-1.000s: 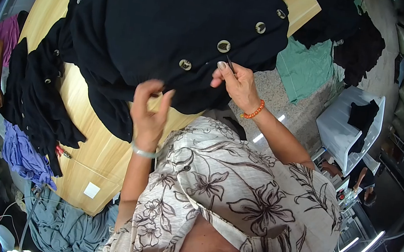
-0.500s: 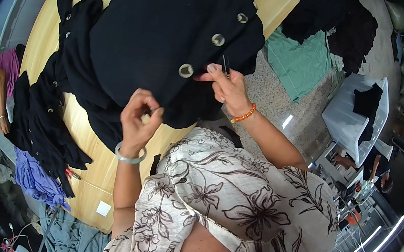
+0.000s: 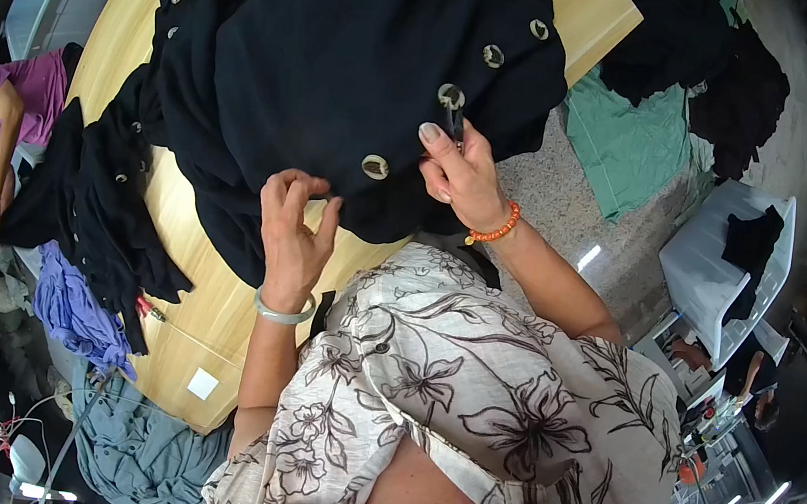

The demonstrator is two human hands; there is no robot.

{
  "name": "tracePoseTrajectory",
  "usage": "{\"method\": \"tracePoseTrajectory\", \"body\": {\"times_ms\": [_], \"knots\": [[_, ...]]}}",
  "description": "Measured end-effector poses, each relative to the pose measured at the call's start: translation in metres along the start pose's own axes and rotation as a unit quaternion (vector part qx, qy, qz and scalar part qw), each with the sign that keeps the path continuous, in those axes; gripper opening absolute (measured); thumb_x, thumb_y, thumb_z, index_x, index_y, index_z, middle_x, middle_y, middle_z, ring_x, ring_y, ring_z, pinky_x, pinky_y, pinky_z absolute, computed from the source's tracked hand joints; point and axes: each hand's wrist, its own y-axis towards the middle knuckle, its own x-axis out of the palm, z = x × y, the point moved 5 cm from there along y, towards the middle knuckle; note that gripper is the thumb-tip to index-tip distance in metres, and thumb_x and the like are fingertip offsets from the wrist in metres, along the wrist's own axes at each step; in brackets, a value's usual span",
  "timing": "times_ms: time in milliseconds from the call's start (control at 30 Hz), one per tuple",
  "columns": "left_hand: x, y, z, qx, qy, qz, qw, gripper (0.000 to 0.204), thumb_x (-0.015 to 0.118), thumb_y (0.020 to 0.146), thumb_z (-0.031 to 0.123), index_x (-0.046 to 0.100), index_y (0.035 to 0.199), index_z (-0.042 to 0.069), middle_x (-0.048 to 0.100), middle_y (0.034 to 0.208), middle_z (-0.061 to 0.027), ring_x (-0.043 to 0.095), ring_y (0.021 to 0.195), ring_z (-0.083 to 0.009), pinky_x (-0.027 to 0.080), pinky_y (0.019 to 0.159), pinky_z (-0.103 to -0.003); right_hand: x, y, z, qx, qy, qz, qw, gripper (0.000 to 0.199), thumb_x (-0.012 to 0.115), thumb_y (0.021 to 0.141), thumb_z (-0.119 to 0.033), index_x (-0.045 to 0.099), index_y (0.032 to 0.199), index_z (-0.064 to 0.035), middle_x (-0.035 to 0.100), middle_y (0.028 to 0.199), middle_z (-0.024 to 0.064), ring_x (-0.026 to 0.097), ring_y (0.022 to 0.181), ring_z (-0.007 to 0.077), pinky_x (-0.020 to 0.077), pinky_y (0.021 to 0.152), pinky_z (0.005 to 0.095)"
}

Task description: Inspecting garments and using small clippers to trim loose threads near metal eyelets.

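A black garment [image 3: 346, 64] with several large round buttons lies spread on a light wooden table [image 3: 205, 308]. My right hand [image 3: 463, 174], with an orange bead bracelet, grips a small dark pointed tool [image 3: 456, 122] right beside one button [image 3: 451, 96]. My left hand [image 3: 293, 228], with a pale bangle at the wrist, rests at the garment's near edge, fingers curled and pinching the cloth next to another button [image 3: 375, 166].
More black garments [image 3: 97, 204] pile at the table's left. A person in a purple top [image 3: 14, 103] sits far left. Purple cloth [image 3: 75, 302] and grey cloth [image 3: 138, 441] hang below the table. Green fabric [image 3: 629, 139] lies on the floor; a white chair [image 3: 725, 261] stands right.
The view has tilted, so garment and hands sit lower and more central in the frame. My right hand has stayed at the button with the tool; my left hand's fingers have closed onto the cloth.
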Motion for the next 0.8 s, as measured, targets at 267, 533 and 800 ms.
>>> {"method": "tracePoseTrajectory", "body": {"times_ms": [267, 533, 800], "knots": [[0.028, 0.031, 0.038, 0.072, -0.159, 0.029, 0.984, 0.044, 0.085, 0.073, 0.008, 0.061, 0.110, 0.002, 0.059, 0.103, -0.0109, 0.058, 0.081, -0.0198, 0.050, 0.071, -0.029, 0.000, -0.005, -0.006, -0.019, -0.030, 0.006, 0.999, 0.027, 0.057, 0.101, -0.028, 0.045, 0.089, -0.0065, 0.040, 0.053, -0.0049, 0.038, 0.039, 0.0036, 0.0303, 0.036, 0.0210], [0.053, 0.015, 0.014, -0.053, -0.383, 0.030, 0.922, 0.024, 0.068, 0.085, -0.005, 0.057, 0.106, -0.001, 0.057, 0.102, -0.0051, 0.058, 0.086, -0.0082, 0.050, 0.076, -0.021, -0.001, -0.006, 0.000, -0.024, -0.034, 0.033, 0.999, 0.026, 0.057, 0.101, -0.027, 0.044, 0.086, -0.0104, 0.037, 0.053, -0.0061, 0.034, 0.038, 0.0031, 0.0261, 0.036, 0.0210], [0.048, 0.015, 0.020, -0.025, -0.307, 0.097, 0.946, 0.019, 0.066, 0.089, -0.003, 0.061, 0.106, 0.001, 0.059, 0.099, -0.0039, 0.058, 0.083, -0.0078, 0.051, 0.071, -0.020, 0.004, -0.003, -0.003, -0.031, -0.055, 0.026, 0.998, 0.033, 0.058, 0.100, -0.030, 0.043, 0.085, -0.0057, 0.043, 0.050, -0.0030, 0.039, 0.038, 0.0041, 0.0313, 0.035, 0.0215]]}}
